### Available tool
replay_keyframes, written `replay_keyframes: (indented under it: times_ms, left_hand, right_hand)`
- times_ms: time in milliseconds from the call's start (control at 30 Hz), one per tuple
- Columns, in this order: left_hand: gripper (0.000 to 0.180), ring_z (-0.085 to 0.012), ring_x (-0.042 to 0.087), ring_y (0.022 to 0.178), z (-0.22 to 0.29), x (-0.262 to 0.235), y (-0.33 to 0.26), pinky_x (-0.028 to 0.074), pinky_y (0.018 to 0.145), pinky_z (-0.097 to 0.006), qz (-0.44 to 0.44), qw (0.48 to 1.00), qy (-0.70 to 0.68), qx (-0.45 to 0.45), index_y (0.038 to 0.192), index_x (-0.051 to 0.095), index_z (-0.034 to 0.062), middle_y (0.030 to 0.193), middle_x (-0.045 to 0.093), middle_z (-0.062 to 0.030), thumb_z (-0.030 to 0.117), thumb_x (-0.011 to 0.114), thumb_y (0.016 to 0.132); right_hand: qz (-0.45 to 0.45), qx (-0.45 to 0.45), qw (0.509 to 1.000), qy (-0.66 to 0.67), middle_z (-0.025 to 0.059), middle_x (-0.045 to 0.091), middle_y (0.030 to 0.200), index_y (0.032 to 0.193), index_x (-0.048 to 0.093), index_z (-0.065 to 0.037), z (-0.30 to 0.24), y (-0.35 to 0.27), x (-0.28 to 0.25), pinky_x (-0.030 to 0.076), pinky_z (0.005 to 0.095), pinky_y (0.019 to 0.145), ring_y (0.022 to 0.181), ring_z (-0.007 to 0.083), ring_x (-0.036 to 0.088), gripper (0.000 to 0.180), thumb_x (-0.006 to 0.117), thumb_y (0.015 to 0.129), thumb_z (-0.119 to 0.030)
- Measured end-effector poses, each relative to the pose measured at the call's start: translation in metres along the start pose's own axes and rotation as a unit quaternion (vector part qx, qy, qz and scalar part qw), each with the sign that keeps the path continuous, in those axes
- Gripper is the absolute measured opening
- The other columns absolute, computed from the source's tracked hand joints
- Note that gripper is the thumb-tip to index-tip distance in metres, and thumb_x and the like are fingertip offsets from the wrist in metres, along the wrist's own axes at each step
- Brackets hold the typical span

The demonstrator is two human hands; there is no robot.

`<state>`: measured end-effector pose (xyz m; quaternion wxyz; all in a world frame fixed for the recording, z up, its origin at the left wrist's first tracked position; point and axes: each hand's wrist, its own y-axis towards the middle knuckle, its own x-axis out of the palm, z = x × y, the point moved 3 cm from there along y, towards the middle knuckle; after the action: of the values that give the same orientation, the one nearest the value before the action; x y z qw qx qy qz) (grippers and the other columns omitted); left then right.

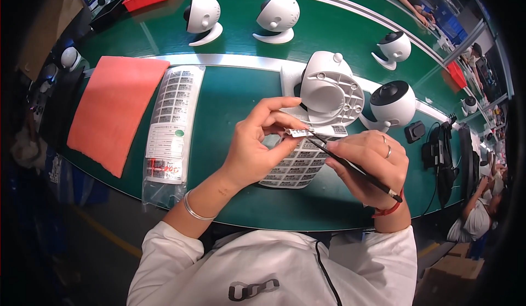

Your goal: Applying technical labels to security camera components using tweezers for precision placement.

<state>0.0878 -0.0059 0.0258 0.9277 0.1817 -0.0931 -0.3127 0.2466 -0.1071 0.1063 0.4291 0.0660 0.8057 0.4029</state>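
Observation:
Between the thumb and fingers of my left hand [257,141] is the edge of a small strip of printed labels [298,132]. My right hand [372,163] grips black tweezers [364,175], their tips touching the strip near my left fingertips. Under both hands lies a sheet of printed labels [296,166], partly covered by them. Just beyond, a white camera [331,89] rests tipped over, with the ribbed underside of its base facing me. A second white camera with a black front [392,106] stands to its right.
On the left are an orange foam sheet [118,108] and a bagged label roll [172,119]. White cameras [204,18] stand on the green conveyor [235,34] beyond. A small black block [415,131] and black cables [438,158] lie at right. Other people work farther off.

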Motion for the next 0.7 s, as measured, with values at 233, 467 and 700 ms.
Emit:
replay_keyframes:
  times_ms: [233,467,700]
  left_hand:
    - [0.047,-0.0130,0.068,0.096,0.000,-0.003,0.000,0.054,0.084,-0.025,-0.005,0.999,0.043,-0.004,0.123,0.053,0.0017,0.102,0.073,-0.0091,-0.003,0.072,0.081]
    - [0.034,-0.0156,0.070,0.090,-0.001,-0.004,0.006,0.054,0.082,-0.028,-0.027,0.995,0.090,-0.024,0.114,0.063,0.0014,0.098,0.073,-0.0087,0.004,0.075,0.082]
    - [0.019,-0.0153,0.069,0.077,-0.007,0.001,0.003,0.054,0.073,-0.028,-0.069,0.989,0.102,-0.082,0.100,0.070,0.0009,0.087,0.073,-0.0091,0.009,0.074,0.083]
  right_hand:
    - [0.000,-0.004,1.000,-0.020,0.0070,0.066,0.072,0.085,0.070,0.000,-0.006,-0.002,-0.002,0.050,0.0297,0.061,0.064,0.0215,0.066,0.024,0.079,0.064,0.008]
    - [0.007,0.048,0.999,0.022,0.0062,0.066,0.068,0.084,0.072,-0.002,0.000,-0.003,-0.007,0.047,0.0279,0.056,0.057,0.0194,0.062,0.019,0.080,0.067,0.005]
    - [0.008,0.130,0.991,0.023,0.0070,0.067,0.069,0.082,0.071,-0.001,0.008,-0.012,-0.014,0.047,0.0283,0.055,0.057,0.0191,0.062,0.017,0.077,0.069,0.007]
